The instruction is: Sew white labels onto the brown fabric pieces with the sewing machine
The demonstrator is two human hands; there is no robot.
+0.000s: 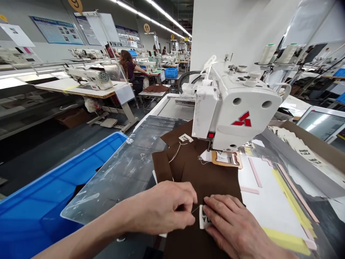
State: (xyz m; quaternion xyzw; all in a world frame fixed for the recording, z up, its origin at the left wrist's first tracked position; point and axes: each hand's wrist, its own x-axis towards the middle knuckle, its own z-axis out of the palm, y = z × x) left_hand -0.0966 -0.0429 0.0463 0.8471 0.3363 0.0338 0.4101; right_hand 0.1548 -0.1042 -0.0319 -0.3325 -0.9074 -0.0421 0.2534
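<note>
Long white strip lights (151,10) run along a dark ceiling above grey walls hung with blue-and-white posters (58,30) and round yellow number signs (146,28). A broad white square pillar (237,32) rises beside a dark grey floor (54,151), where pale wooden desks (54,85) stand in long rows.

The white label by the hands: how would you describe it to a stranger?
Find the white sewing machine. Brown fabric lies in front of it; between the person's left hand and right hand sits a small white printed label, unlike the tag nearer the machine.
</note>
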